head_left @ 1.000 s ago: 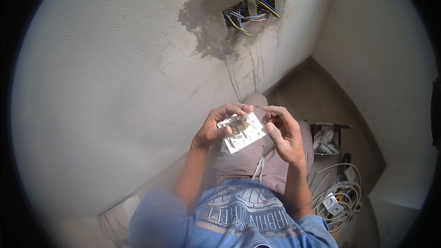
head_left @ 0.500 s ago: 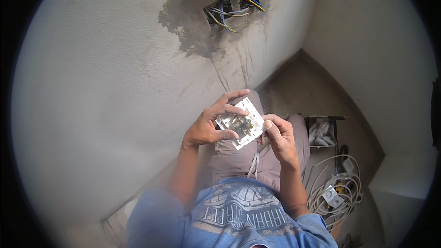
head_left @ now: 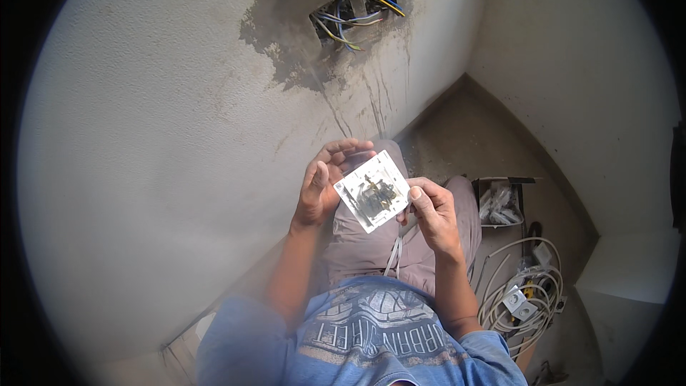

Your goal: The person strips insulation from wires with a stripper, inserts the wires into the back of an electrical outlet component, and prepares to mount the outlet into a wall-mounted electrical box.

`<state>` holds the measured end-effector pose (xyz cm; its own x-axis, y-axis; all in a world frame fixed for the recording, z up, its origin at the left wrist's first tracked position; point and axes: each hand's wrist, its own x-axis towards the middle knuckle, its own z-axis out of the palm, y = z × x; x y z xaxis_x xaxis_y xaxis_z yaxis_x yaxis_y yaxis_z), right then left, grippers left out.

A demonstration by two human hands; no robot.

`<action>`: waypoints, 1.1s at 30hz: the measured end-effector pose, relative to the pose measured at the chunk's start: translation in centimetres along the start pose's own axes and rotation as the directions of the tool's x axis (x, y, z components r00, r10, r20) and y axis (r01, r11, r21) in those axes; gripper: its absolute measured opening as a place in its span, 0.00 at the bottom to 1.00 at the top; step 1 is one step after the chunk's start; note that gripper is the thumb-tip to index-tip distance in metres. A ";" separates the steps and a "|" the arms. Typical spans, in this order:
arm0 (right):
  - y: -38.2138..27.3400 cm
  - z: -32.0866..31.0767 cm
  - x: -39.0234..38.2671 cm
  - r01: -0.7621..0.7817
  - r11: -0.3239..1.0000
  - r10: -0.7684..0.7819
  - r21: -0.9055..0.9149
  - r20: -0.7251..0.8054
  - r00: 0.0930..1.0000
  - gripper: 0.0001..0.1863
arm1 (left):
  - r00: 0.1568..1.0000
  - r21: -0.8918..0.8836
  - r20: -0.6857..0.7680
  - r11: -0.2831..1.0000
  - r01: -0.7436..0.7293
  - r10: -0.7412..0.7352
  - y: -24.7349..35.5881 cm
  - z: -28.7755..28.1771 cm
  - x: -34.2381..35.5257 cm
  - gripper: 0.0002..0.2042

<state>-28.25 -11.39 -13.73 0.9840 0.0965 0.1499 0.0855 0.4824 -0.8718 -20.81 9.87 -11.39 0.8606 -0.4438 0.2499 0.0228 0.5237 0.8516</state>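
My right hand (head_left: 433,213) grips a white square electrical wall fitting (head_left: 352,202) by its right corner, between thumb and fingers. The fitting's back faces up, showing dark and brass-coloured metal parts in the middle. Whether it is a socket or a switch cannot be made out. Just left of it, my left hand (head_left: 321,184) is open, thumb raised and fingers apart, with nothing held; some fingertips lie close behind the fitting's upper left edge. Both hands are above my lap.
In the wall ahead, two square openings (head_left: 357,7) with loose coloured wires sit in grey plaster. On the floor to the right stand an open box (head_left: 501,204) with plastic bags and a coil of pale cable (head_left: 493,314) around white sockets (head_left: 516,302). A corner lies beyond my knees.
My left hand has let go of the fitting's left side and drawn back, thumb now up. My right hand still holds the fitting in nearly the same place.
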 end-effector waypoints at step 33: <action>0.3 0.2 -0.2 -0.003 0.999 0.002 -0.049 -0.008 1.000 0.20 | 0.907 0.107 -0.403 0.978 0.180 -0.123 -3.1 -1.5 -4.8 0.24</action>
<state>-28.41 -11.11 -13.97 0.9853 0.0909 0.1444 0.0905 0.4385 -0.8941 -24.22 11.49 -15.95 0.9827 -0.1739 -0.0633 0.1224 0.3542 0.9271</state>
